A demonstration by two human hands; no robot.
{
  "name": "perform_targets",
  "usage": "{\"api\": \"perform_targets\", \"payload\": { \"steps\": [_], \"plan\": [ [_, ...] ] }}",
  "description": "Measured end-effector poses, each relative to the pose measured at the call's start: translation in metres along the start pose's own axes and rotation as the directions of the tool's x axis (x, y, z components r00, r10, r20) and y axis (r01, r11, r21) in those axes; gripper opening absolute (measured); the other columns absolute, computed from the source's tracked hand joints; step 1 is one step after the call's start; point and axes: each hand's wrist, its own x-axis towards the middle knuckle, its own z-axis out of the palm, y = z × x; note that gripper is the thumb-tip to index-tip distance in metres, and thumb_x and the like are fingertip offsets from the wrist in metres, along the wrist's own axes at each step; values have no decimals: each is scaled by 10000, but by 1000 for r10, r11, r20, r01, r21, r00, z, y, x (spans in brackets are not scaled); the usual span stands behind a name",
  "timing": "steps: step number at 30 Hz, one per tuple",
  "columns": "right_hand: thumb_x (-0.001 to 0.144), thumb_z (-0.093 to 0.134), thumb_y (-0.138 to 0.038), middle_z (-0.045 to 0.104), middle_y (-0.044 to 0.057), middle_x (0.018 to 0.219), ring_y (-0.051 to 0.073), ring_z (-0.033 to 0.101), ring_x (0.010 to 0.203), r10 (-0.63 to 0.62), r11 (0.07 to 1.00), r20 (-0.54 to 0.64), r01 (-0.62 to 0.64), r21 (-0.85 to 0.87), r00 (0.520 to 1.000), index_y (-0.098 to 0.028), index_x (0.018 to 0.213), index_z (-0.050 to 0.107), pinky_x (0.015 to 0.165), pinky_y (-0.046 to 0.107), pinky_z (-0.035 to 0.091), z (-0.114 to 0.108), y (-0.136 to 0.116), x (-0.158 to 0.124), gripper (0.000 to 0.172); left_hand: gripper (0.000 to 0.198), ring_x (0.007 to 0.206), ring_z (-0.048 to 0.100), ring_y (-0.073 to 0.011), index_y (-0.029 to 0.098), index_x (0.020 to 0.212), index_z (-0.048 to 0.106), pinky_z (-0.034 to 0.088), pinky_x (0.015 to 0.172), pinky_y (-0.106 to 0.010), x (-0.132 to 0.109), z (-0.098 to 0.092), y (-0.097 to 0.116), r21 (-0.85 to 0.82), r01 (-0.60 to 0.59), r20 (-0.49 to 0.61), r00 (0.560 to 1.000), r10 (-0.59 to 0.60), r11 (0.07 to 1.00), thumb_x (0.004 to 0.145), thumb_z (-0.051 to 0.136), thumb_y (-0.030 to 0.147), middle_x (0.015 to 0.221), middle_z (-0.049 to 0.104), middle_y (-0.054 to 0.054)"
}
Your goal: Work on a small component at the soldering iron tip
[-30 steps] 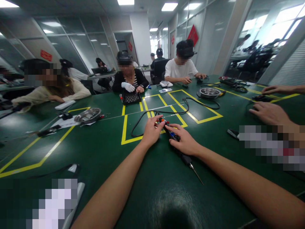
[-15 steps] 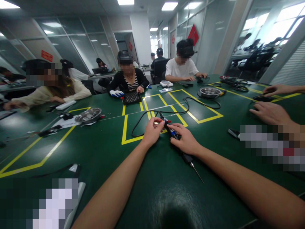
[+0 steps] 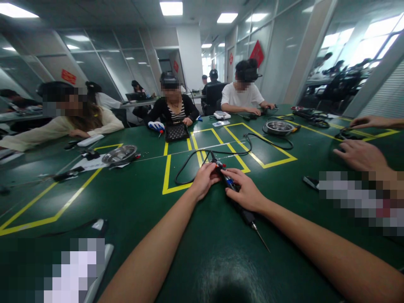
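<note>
both hands on the black tool, shaft aimed back at the wearer

from my seat far off, i have the black tool [image 3: 248,216] in the middle of the view, low over the green table [image 3: 195,256]. its thin metal shaft [image 3: 261,240] slants toward the near right, and a blue section [image 3: 229,183] shows beside the right hand [image 3: 246,191]. that hand has the tool's body in a loose hold, fingers bent over it, the thumb set apart from the forefinger.

the left hand [image 3: 205,181] is at the far end, thumb and fingers curled nearly together next to a small red part [image 3: 224,166]. i cannot tell what, if anything, those fingertips pinch; the hand itself hides it.

a dark cable [image 3: 251,144] loops over the table beyond the hands, across yellow tape [image 3: 166,174]. i get a metal bowl [image 3: 279,127] farther off to the right and another shiny bowl [image 3: 120,155] to the left. across the table, a co-worker's gloved hand [image 3: 156,126] is beside a black tray [image 3: 176,132]. at my right edge, another co-worker's hand [image 3: 362,155] is over the table, well apart from the tool.
</note>
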Motion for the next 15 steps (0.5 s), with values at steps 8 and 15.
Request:
{"api": "perform_targets", "payload": {
  "steps": [8, 15],
  "plan": [
    [809, 660, -188, 520, 127, 1436, 276, 516, 1337, 4, 1000, 31, -5, 31, 1000, -233, 1443, 563, 1163, 482, 383, 1, 0, 0, 642, 274, 857, 683, -154, 152, 976, 629, 559, 793, -300, 1, -5, -5, -17, -58, -32, 998, 58, 998, 852, 720, 379, 984, 719, -74],
    [773, 713, -172, 556, 119, 1406, 269, 517, 1322, 5, 999, 68, -8, 52, 998, -241, 1464, 517, 1172, 487, 371, -2, -3, 2, 721, 311, 857, 696, -144, 155, 1001, 641, 581, 840, -314, 2, -8, -10, 45, -64, -48, 997, 66, 997, 859, 729, 418, 1017, 729, -81]
  ]
}}
